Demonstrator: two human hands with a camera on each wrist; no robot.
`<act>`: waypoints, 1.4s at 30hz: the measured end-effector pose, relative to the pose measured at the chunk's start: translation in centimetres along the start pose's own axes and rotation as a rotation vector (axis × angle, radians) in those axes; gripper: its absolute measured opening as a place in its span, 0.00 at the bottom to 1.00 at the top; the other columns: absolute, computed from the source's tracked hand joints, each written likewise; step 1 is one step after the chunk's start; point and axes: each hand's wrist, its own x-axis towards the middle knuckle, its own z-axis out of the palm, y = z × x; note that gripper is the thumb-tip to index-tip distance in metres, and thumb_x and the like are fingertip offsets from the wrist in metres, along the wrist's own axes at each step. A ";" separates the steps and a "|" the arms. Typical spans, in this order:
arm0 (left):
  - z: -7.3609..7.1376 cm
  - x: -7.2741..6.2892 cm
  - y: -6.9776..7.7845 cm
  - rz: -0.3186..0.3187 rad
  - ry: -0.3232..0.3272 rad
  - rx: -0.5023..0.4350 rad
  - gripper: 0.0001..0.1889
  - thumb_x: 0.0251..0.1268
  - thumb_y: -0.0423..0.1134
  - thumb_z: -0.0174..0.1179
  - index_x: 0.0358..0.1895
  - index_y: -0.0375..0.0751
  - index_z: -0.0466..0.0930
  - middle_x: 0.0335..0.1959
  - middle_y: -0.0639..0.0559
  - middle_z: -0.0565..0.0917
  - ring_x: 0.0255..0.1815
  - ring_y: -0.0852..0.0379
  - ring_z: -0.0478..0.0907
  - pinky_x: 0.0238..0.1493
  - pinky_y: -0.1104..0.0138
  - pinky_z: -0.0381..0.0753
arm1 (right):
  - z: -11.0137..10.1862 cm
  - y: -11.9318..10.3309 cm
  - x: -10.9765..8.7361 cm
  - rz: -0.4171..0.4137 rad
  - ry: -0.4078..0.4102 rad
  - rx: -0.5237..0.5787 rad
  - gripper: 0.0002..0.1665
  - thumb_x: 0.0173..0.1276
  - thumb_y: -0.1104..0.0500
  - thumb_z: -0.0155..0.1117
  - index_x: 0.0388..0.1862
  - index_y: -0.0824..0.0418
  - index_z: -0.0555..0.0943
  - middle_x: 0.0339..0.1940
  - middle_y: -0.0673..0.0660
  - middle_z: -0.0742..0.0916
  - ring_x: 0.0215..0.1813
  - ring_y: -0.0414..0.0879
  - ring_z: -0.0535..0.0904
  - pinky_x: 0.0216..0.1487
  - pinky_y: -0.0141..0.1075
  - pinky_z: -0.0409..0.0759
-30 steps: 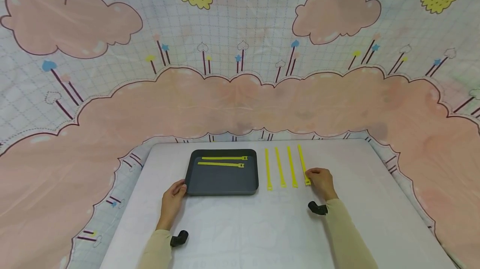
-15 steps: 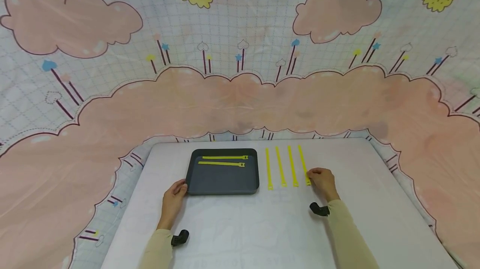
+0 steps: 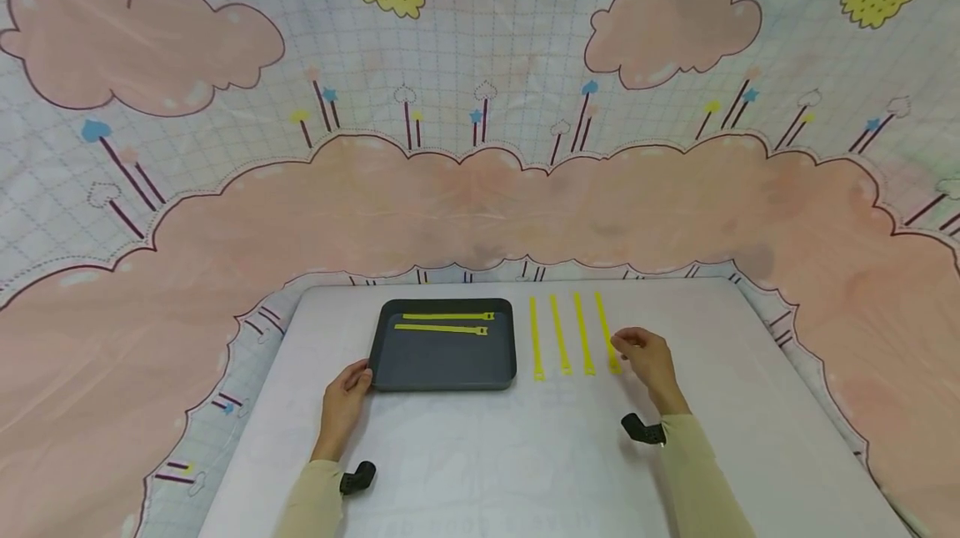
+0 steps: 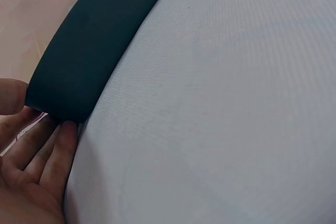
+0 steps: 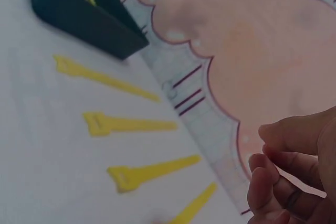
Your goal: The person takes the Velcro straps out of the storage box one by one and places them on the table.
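Note:
A dark grey tray (image 3: pixel 444 367) lies on the white table with two yellow cable straps (image 3: pixel 444 329) inside it. At its near left corner my left hand (image 3: pixel 345 404) grips the edge, thumb on the rim side and fingertips against the lower corner in the left wrist view. Several more yellow straps stand in a row right of the tray, slotted heads toward me. The rightmost strap (image 3: pixel 602 313) lies flat, its near end beside my right hand (image 3: pixel 651 361). That hand is raised over the table with loosely bent fingers; in the right wrist view, nothing shows between thumb and fingers.
The white table (image 3: pixel 480 463) ends at a back edge just behind the tray. Behind it and around its sides hangs a cloth (image 3: pixel 480 213) printed with clouds. A black wrist device (image 3: pixel 357 478) is on the left wrist, another (image 3: pixel 642 429) on the right.
My right hand has come off the rightmost strap's near end and risen slightly, leaving the strap on the table. My left hand keeps its grip on the tray, which has not moved.

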 end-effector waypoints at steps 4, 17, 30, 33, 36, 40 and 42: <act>0.0 -0.1 0.0 -0.002 0.004 -0.003 0.20 0.74 0.43 0.55 0.61 0.34 0.77 0.50 0.36 0.86 0.44 0.65 0.83 0.42 0.79 0.74 | -0.3 -1.6 -0.8 -0.060 -0.002 -0.012 0.19 0.70 0.49 0.64 0.51 0.61 0.82 0.44 0.58 0.87 0.42 0.48 0.80 0.40 0.33 0.74; -0.1 0.1 0.2 -0.071 -0.030 0.024 0.20 0.76 0.43 0.52 0.65 0.38 0.74 0.56 0.38 0.84 0.45 0.73 0.78 0.44 0.84 0.71 | 0.6 -6.4 -3.3 -0.207 0.029 0.154 0.14 0.65 0.53 0.70 0.45 0.60 0.84 0.34 0.51 0.87 0.33 0.40 0.79 0.36 0.31 0.75; 0.0 0.2 -0.2 -0.066 -0.038 0.015 0.21 0.76 0.44 0.52 0.65 0.38 0.74 0.58 0.38 0.83 0.38 0.87 0.70 0.45 0.85 0.70 | 3.9 -9.4 -4.8 -0.312 -0.054 0.303 0.13 0.66 0.59 0.69 0.46 0.64 0.83 0.39 0.56 0.87 0.37 0.44 0.83 0.33 0.29 0.77; 0.0 0.2 -0.3 -0.067 -0.043 0.010 0.21 0.76 0.44 0.51 0.66 0.38 0.73 0.58 0.38 0.83 0.40 0.85 0.72 0.44 0.86 0.70 | 5.2 -9.9 -5.1 -0.331 -0.092 0.315 0.13 0.65 0.60 0.69 0.47 0.64 0.83 0.45 0.61 0.86 0.39 0.40 0.83 0.36 0.30 0.80; 0.0 0.2 -0.2 -0.069 -0.042 0.009 0.21 0.76 0.44 0.52 0.66 0.38 0.73 0.58 0.38 0.83 0.43 0.80 0.74 0.44 0.86 0.70 | 6.6 -10.3 -5.2 -0.349 -0.128 0.321 0.15 0.64 0.61 0.70 0.48 0.66 0.83 0.49 0.64 0.85 0.41 0.37 0.82 0.38 0.30 0.81; 0.0 0.1 0.0 -0.073 -0.040 0.012 0.21 0.76 0.43 0.52 0.66 0.38 0.73 0.58 0.38 0.83 0.42 0.80 0.74 0.44 0.86 0.70 | 8.4 -10.8 -5.3 -0.357 -0.157 0.321 0.14 0.64 0.62 0.70 0.48 0.65 0.83 0.49 0.63 0.86 0.44 0.40 0.83 0.40 0.29 0.81; 0.0 0.0 0.2 -0.075 -0.042 0.005 0.21 0.76 0.42 0.52 0.66 0.38 0.73 0.58 0.37 0.83 0.40 0.83 0.73 0.44 0.86 0.70 | 9.2 -11.0 -5.2 -0.355 -0.175 0.327 0.14 0.63 0.62 0.70 0.48 0.63 0.84 0.49 0.61 0.86 0.45 0.43 0.83 0.41 0.30 0.81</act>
